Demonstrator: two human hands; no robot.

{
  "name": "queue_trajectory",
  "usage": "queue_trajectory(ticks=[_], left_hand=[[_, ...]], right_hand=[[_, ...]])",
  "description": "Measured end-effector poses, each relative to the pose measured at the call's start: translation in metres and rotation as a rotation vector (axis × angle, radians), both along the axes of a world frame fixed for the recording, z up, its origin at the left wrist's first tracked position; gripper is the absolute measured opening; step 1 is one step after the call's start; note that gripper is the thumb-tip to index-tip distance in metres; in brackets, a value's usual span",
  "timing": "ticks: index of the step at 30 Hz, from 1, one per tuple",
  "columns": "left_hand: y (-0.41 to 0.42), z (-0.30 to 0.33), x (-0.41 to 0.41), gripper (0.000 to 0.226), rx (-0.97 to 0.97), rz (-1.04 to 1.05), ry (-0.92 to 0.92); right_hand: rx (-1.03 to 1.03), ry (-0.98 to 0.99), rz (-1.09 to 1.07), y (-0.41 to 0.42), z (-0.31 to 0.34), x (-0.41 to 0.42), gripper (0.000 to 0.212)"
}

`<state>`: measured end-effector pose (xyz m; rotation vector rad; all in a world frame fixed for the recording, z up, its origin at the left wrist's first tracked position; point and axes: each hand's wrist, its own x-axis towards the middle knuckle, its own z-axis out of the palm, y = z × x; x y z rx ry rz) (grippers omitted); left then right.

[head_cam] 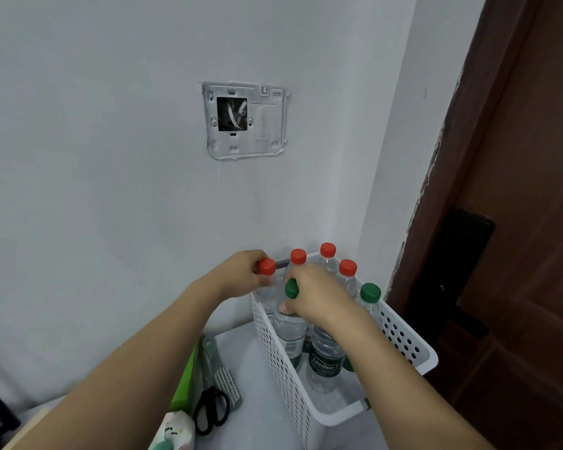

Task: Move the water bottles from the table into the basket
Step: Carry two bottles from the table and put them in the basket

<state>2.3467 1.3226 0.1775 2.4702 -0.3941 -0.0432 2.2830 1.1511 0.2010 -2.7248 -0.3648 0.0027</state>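
scissors (211, 412) | brush (227, 386) | open wall box (244, 120) | brown door (517, 190)

About 6 clear capped bottles (326, 358) stand in white basket (400, 332).

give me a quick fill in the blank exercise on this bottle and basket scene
1. The left hand holds a bottle with a ___ cap.
2. The right hand holds a bottle with a ___ cap.
3. The bottles stand in a white ___.
4. The black-handled ___ lie left of the basket.

Missing words: red; green; basket; scissors
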Motion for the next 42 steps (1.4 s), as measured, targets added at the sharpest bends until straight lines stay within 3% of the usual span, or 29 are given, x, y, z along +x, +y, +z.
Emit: queue_trajectory(ticks=[12,17,35,42], left_hand=[[-0.006,0.030,0.015,0.016,0.052,-0.033,-0.158],[-0.005,0.012,0.019,0.018,0.149,-0.010,-0.063],[0.014,0.008,0.028,0.025,0.019,-0.072,0.140],[0.011,0.003,0.022,0.035,0.027,-0.007,0.152]], right_hand=[[-0.094,0.006,0.057,0.005,-0.001,0.007,0.028],[-0.085,0.019,0.076,0.000,0.000,0.011,0.028],[-0.082,-0.020,0.144,0.005,-0.008,0.031,0.034],[-0.056,0.077,0.124,0.001,-0.003,0.033,0.032]])
